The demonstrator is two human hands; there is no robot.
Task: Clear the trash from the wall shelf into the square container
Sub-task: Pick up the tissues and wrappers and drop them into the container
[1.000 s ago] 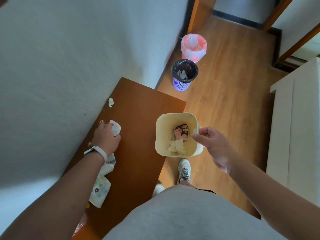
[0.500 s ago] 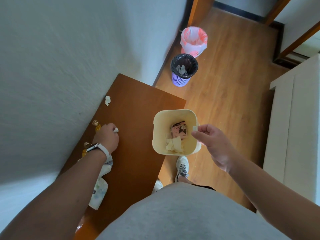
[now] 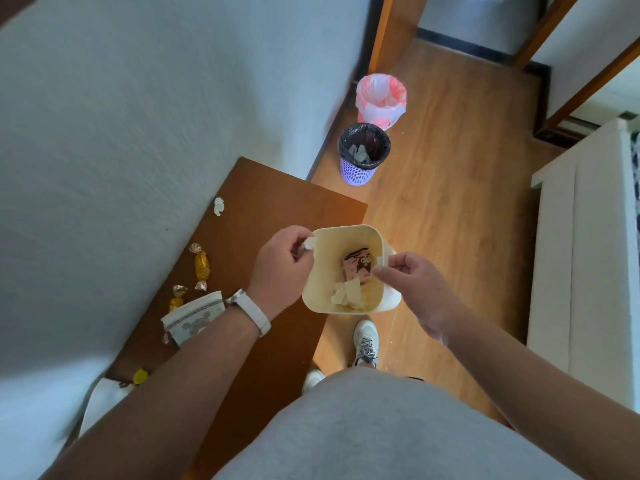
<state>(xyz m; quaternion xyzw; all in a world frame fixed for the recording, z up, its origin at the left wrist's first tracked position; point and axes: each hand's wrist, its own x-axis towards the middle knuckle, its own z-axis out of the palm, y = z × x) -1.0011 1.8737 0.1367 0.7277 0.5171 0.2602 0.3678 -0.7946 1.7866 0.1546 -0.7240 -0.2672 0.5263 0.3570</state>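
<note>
My right hand pinches the right rim of the cream square container, holding it beside the brown wall shelf. Inside lie a pink wrapper and crumpled tissue. My left hand is closed on a small white crumpled paper right at the container's left rim. On the shelf lie another white paper scrap near the wall and gold candy wrappers.
A printed pouch and a yellow candy also lie on the shelf. On the wood floor stand a purple bin with a black liner and a pink-bagged bin. A white cabinet is at the right.
My left hand lifted the white paper off the shelf and carried it right to the container's rim. The candies and pouch it covered now show.
</note>
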